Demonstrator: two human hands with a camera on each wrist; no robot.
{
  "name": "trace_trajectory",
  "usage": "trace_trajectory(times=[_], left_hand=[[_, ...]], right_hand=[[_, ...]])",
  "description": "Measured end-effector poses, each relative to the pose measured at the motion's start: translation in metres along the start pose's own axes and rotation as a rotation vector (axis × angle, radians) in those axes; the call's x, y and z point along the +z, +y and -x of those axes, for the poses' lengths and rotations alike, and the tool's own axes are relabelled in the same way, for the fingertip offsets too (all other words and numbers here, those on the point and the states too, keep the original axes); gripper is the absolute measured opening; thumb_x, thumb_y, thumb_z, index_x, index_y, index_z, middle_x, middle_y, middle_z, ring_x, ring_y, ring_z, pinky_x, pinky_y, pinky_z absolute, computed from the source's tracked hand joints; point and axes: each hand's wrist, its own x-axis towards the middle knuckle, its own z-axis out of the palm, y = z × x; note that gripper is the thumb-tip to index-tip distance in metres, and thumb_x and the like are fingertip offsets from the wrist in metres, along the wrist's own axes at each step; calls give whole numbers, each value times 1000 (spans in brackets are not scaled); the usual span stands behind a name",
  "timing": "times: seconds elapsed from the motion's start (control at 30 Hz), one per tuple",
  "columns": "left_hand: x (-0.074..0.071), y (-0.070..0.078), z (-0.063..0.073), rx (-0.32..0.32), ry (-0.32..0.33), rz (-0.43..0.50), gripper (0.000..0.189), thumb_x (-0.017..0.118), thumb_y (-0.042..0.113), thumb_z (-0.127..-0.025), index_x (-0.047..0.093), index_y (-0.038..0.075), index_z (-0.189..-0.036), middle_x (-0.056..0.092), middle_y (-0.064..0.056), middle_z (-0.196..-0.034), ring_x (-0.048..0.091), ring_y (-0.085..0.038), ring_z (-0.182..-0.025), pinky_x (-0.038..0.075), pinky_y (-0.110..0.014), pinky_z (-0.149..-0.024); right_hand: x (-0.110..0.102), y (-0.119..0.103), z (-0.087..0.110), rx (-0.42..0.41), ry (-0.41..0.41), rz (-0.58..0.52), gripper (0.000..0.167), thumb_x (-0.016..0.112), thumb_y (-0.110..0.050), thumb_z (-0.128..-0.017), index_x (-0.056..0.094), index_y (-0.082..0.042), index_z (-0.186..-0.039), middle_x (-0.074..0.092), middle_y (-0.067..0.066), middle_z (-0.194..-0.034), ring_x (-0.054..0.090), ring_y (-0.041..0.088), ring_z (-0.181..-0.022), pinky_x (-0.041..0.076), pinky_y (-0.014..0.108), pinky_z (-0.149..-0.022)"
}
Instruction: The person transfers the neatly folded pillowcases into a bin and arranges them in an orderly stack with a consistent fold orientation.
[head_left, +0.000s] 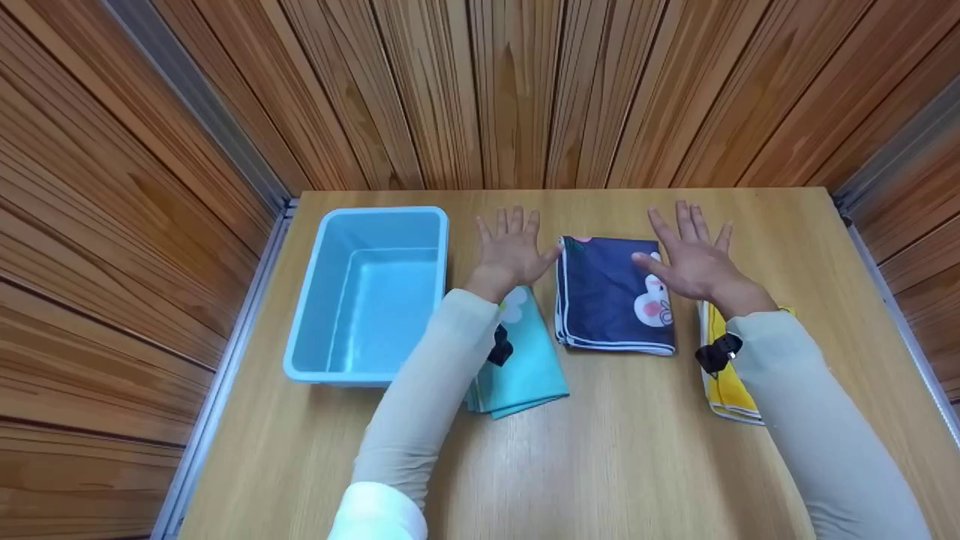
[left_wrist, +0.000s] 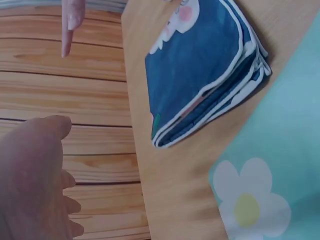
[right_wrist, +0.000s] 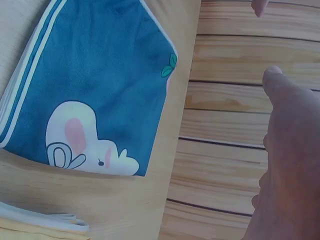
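Between the two hands, at the middle of the worktop (head_left: pixel 615 457), lies a folded dark blue cloth (head_left: pixel 607 300), flat, its layered edges showing along the left and near sides. Its outline is close to square, so no long axis can be stated with confidence.

The left hand (head_left: pixel 514 251) is off its far left corner, the right hand (head_left: pixel 697 266) off its far right corner; in the head view the right thumb overlaps the cloth, making that hand the nearer by appearance. The wrist views show both hands apart from it. Each grip is fully spread, fingers extended, and has hold of nothing.

Left of the dark blue cloth, a folded turquoise cloth (head_left: pixel 525 360) runs near to far beneath the left forearm, partly hidden. To the right, a yellow cloth (head_left: pixel 726 394) lies largely covered by the right forearm.

At far left, a light blue basin (head_left: pixel 304 300) stands upright, long axis near to far. Its visible floor is bare; the left sleeve (head_left: pixel 427 382) obscures the near right corner.
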Motion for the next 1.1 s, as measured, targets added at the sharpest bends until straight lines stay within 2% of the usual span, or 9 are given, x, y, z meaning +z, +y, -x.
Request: trace_trajectory(times=[0.2,0.43,0.7,1.1], left_hand=[[4,-2,12,39,-26,37,79,31,67,-101,10,27,-165,3,-4,-172,-2,-31,-157,-7,-60,-121],[7,-5,24,77,2,29,80,32,67,-101,11,24,-165,7,-7,-171,1,-33,-157,-1,-61,-122],[11,-6,36,88,33,47,79,31,65,-103,14,20,-165,8,-10,-171,6,-35,-156,-1,-62,-122],[25,-8,62,110,35,133,79,40,61,-103,18,17,-164,10,-13,-170,8,-36,-156,2,-62,-122]], right_hand=[[4,-6,6,-52,21,8,88,38,-66,-101,6,-14,-165,-13,28,-166,-15,48,-151,-22,74,-106],[8,-11,14,-104,46,55,88,39,-66,-100,10,-13,-164,-8,29,-166,-11,49,-151,-17,77,-108],[15,-15,22,-131,28,48,87,41,-65,-100,11,-15,-165,-8,26,-167,-11,47,-152,-22,73,-108],[24,-26,37,-192,21,66,85,45,-60,-101,11,-17,-165,-7,23,-168,-7,46,-153,-18,74,-109]])
